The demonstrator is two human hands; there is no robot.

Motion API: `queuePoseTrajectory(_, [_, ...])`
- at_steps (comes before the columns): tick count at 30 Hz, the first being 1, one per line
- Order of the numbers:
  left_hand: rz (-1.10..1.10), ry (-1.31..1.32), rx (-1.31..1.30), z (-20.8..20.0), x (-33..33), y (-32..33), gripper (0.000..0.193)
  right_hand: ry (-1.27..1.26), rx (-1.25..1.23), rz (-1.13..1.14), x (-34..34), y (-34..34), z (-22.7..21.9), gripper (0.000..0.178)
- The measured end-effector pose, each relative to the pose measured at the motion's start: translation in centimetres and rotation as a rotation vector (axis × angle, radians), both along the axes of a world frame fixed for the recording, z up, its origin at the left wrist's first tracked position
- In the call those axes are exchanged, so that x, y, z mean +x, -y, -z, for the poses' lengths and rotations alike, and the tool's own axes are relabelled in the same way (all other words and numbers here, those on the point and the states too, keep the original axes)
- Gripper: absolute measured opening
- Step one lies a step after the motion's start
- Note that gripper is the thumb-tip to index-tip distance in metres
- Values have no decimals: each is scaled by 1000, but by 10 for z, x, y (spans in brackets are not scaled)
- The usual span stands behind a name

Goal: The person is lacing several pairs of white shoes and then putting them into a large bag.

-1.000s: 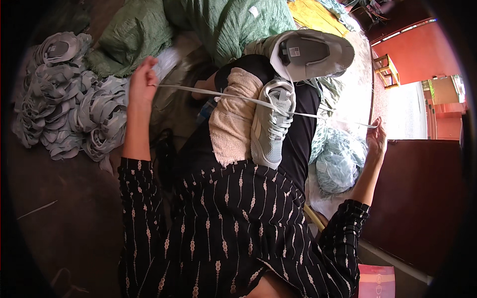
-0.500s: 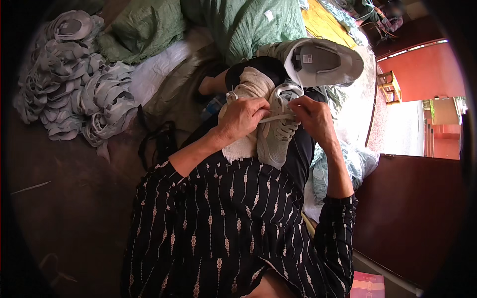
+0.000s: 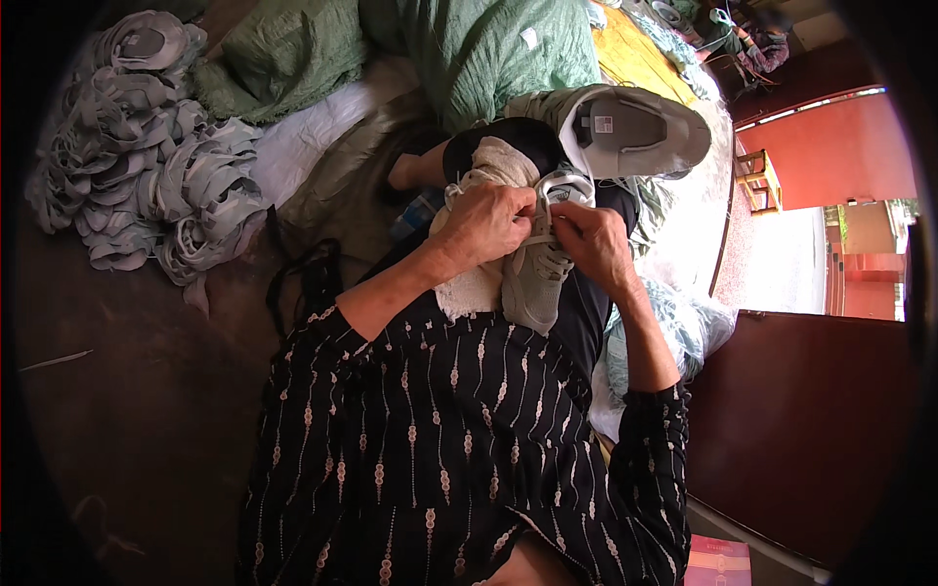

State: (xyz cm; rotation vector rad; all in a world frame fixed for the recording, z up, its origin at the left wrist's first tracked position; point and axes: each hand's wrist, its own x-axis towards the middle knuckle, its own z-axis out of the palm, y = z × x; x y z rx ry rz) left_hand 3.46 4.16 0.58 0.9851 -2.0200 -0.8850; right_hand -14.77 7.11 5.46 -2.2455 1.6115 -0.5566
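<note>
the dark floor [image 3: 156, 391] is spreading across the left side, with a bulging green sack [image 3: 479, 59] standing at the top. a heap of grey cut pieces [image 3: 147, 156] is lying on that floor, and an unattended pale shoe [image 3: 635, 132] is sitting at upper right, opening upward. the laced shoe [image 3: 532, 295] is resting on the person's black trousers [image 3: 580, 305], toe pointing toward the body, just right of a beige cloth [image 3: 469, 295].

both hands are now meeting over its upper lacing; a second ago they were stretching far apart, lace taut between them. this is suggesting that pulling is giving way to close fingerwork. the left hand [image 3: 486, 225] is pinching the white lace [image 3: 533, 239] in its fingers; the right hand [image 3: 596, 239] is apparently pinching lace too, fingertips partly hidden.
</note>
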Motion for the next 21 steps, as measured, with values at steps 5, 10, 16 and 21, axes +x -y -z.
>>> queuePoseTrajectory(5, [-68, 414, -282, -28, -10, -13, 8, -174, -196, -95, 11, -7, 6, 5])
queuePoseTrajectory(10, [31, 291, -379, -22, -3, -2, 7, -181, -188, -76, 8, -10, 10, 8])
queuePoseTrajectory(16, [251, -246, 889, -11, 8, 23, 12, -24, -222, -34, 6, -12, 15, 12])
queuePoseTrajectory(21, [90, 39, 532, -24, -2, 10, 10, -10, -243, -40, 5, -11, 18, 12])
